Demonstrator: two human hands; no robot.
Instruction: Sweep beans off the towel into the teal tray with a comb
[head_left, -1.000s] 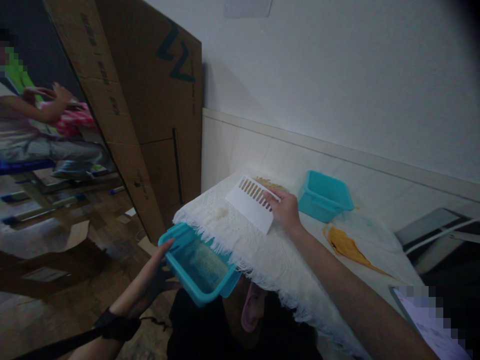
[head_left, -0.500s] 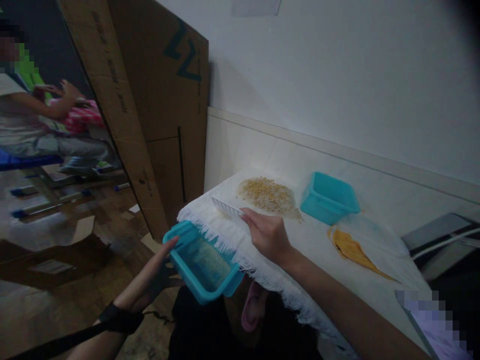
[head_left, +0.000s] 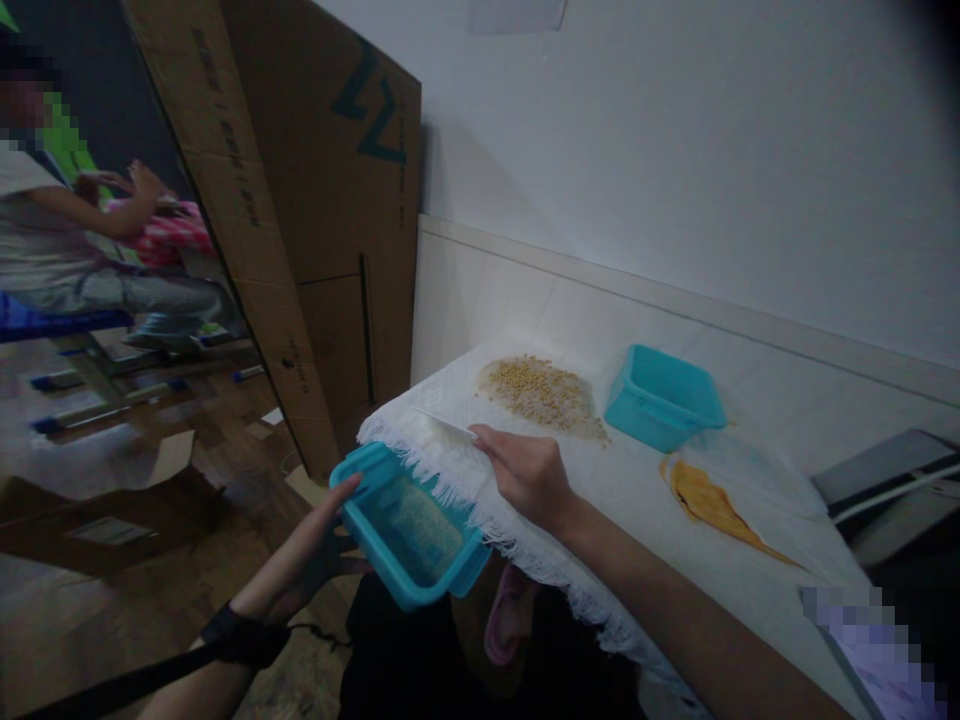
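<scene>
My left hand (head_left: 319,550) grips the end of a turquoise plastic box (head_left: 409,590), thumb over the rim and fingers beneath. The box is held tilted just below the table's edge, with a layer of pale, rice-like grains (head_left: 427,530) inside. Pinched in my right hand (head_left: 529,475) is a thin white slatted plastic piece (head_left: 444,422), turned nearly edge-on over the white fringed cloth (head_left: 439,480). Pale grains seem to lie on the cloth beside it. Behind, yellow beans (head_left: 536,385) are spread among paler grains.
A second turquoise box (head_left: 664,400) stands on the table near the wall. An orange cloth-like piece (head_left: 705,500) lies to its right. A tall cardboard carton (head_left: 322,200) borders the table's left side. Another person (head_left: 75,230) sits at far left.
My right hand has shifted slightly left and toward the cloth's fringe, and the white slatted piece has tipped nearly edge-on. My left hand and the box stay about the same.
</scene>
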